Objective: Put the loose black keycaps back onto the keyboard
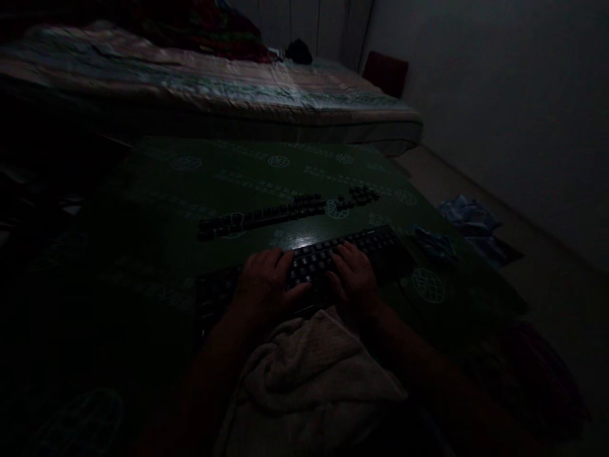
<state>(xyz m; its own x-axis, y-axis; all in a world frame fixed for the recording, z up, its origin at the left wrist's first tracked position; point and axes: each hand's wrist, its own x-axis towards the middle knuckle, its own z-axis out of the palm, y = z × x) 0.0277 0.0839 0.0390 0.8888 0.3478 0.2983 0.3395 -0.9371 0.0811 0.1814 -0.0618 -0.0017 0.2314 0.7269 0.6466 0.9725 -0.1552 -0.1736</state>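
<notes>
A black keyboard lies at a slant on a green board printed with pale globes. On the left part of its keys rests my left hand, fingers stretched forward and thumb out to the right. My right hand lies over the right-middle keys, fingers slightly bent and apart. Neither hand grips anything. Beyond the keyboard runs a line of small dark pieces, which look like loose keycaps. A beige cloth lies bunched between my forearms. Dim light hides the keyboard's left end.
Past the board stands a bed with a patterned sheet and a dark red blanket. A crumpled dark cloth sits on the board's right side. More clothing lies on the floor to the right, beside a pale wall.
</notes>
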